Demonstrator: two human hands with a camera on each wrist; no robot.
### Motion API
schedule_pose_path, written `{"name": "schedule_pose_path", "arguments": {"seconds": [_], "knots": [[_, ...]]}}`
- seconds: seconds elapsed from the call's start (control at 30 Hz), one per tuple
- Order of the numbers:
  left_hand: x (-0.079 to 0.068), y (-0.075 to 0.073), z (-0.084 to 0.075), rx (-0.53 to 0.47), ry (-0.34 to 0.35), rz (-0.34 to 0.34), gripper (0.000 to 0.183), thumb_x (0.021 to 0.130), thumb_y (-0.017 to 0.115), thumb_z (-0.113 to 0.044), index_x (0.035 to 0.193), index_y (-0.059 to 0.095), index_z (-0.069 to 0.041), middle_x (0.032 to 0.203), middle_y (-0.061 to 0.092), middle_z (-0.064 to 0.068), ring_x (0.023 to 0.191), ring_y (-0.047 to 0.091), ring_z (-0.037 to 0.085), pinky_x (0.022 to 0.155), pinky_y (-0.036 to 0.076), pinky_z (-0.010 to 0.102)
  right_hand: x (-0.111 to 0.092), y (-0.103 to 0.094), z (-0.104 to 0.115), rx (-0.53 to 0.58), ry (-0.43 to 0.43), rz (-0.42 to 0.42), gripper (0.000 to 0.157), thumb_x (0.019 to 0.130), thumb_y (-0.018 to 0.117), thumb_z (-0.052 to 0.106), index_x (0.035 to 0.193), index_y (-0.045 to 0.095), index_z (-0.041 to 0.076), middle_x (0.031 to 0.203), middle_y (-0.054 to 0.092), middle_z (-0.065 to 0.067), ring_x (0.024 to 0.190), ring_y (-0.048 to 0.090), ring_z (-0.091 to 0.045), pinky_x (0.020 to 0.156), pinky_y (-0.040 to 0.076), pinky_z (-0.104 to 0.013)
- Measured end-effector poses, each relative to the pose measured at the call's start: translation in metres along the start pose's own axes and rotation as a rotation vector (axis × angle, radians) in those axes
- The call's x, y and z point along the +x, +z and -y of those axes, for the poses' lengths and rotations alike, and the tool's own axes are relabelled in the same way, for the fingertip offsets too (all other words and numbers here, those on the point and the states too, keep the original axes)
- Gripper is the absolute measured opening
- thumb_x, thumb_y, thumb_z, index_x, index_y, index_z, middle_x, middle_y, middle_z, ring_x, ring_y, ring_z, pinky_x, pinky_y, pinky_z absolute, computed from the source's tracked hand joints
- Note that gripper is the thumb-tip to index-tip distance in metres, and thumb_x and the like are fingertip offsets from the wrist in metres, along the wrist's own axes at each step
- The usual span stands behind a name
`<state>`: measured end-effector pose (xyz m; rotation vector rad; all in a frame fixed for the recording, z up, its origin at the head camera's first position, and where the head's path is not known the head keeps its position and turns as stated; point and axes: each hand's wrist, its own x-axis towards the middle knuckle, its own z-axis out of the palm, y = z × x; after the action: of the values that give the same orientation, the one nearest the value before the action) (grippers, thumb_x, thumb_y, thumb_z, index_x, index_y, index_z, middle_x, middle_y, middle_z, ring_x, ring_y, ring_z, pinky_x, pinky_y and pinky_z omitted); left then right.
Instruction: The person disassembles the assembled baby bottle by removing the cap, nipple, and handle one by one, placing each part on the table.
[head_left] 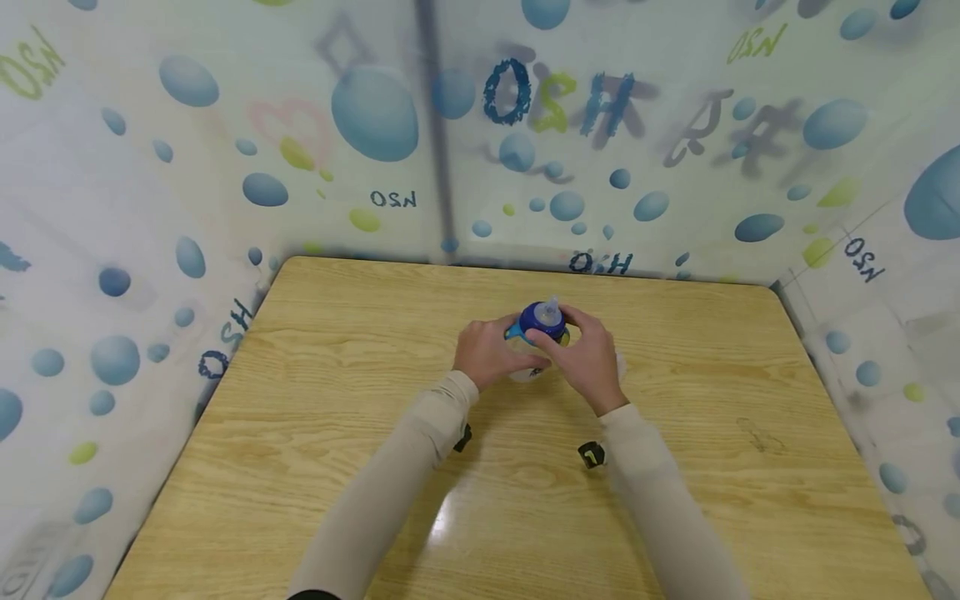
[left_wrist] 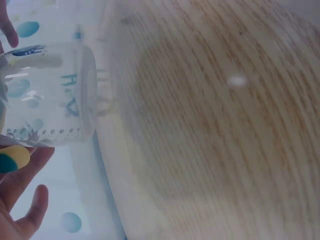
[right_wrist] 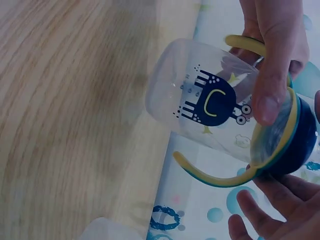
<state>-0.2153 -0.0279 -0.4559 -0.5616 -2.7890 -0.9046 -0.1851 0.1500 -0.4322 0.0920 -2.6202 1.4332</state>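
Note:
A clear baby bottle (right_wrist: 215,100) with a monster print, blue collar (head_left: 542,320) and pale teat (head_left: 550,312) is held up above the table. Its two side handles (right_wrist: 215,180) are yellow and teal. My left hand (head_left: 489,353) grips the bottle's side, its thumb (right_wrist: 270,102) on the wall below the collar in the right wrist view. On the other side, my right hand (head_left: 588,357) holds the blue collar between thumb and fingers. The bottle's base (left_wrist: 89,95) faces the tabletop in the left wrist view.
A whitish translucent piece (right_wrist: 110,231) lies on the wooden table (head_left: 337,358), partly behind my right hand in the head view. Patterned sheeting (head_left: 375,117) with blue dots rises behind the table and along both sides. Small black devices (head_left: 591,454) sit at my wrists.

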Motion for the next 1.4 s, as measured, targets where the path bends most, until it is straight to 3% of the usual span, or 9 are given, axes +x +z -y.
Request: {"name": "schedule_pose_path", "arguments": {"seconds": [0.2,0.47,0.9,1.1,1.27,1.4], "knots": [[0.000,0.000,-0.003,0.025,0.021,-0.005,0.083,0.067,0.083,-0.064,0.127,0.069,-0.008,0.084,0.076,0.007,0.059,0.060,0.015,0.073,0.053,0.037,-0.001,0.001,-0.001,0.040,-0.015,-0.017,0.076,0.082,0.079,0.050,0.138,0.058,0.003,0.134,0.060,-0.016,0.125,0.054,-0.033,0.103,0.041,-0.056],[0.002,0.000,-0.006,-0.051,0.013,0.034,0.080,0.069,0.083,-0.062,0.127,0.069,-0.009,0.094,0.076,0.006,0.070,0.068,0.016,0.066,0.052,0.031,-0.003,-0.003,-0.001,0.042,-0.034,-0.027,0.073,0.083,0.080,0.044,0.138,0.058,0.002,0.136,0.058,-0.017,0.127,0.051,-0.034,0.104,0.039,-0.057],[0.005,-0.002,-0.007,-0.097,0.034,0.044,0.083,0.068,0.085,-0.060,0.129,0.067,-0.006,0.102,0.076,0.008,0.082,0.072,0.021,0.074,0.055,0.036,-0.003,-0.007,0.000,0.031,-0.055,-0.023,0.073,0.084,0.080,0.042,0.140,0.056,0.002,0.137,0.056,-0.018,0.128,0.051,-0.034,0.104,0.040,-0.057],[0.005,-0.006,-0.003,-0.188,0.026,0.106,0.083,0.068,0.087,-0.056,0.132,0.065,-0.008,0.109,0.075,0.006,0.092,0.071,0.019,0.084,0.054,0.037,-0.002,-0.015,-0.004,0.106,-0.130,0.108,0.065,0.087,0.079,0.030,0.142,0.054,0.006,0.144,0.050,-0.016,0.133,0.047,-0.033,0.106,0.038,-0.057],[0.004,-0.007,0.001,-0.267,0.034,0.162,0.084,0.066,0.089,-0.053,0.134,0.064,-0.009,0.109,0.075,0.005,0.088,0.070,0.013,0.082,0.054,0.032,0.003,-0.025,-0.014,0.229,-0.197,0.284,0.058,0.093,0.072,0.014,0.147,0.050,0.011,0.145,0.051,-0.010,0.131,0.049,-0.028,0.107,0.036,-0.054],[0.004,-0.008,0.001,-0.308,0.054,0.188,0.084,0.066,0.091,-0.049,0.135,0.064,-0.008,0.111,0.074,0.005,0.094,0.070,0.014,0.083,0.055,0.033,0.004,-0.029,-0.017,0.274,-0.222,0.361,0.059,0.096,0.068,0.011,0.150,0.046,0.011,0.150,0.047,-0.008,0.134,0.046,-0.026,0.108,0.035,-0.053]]}}
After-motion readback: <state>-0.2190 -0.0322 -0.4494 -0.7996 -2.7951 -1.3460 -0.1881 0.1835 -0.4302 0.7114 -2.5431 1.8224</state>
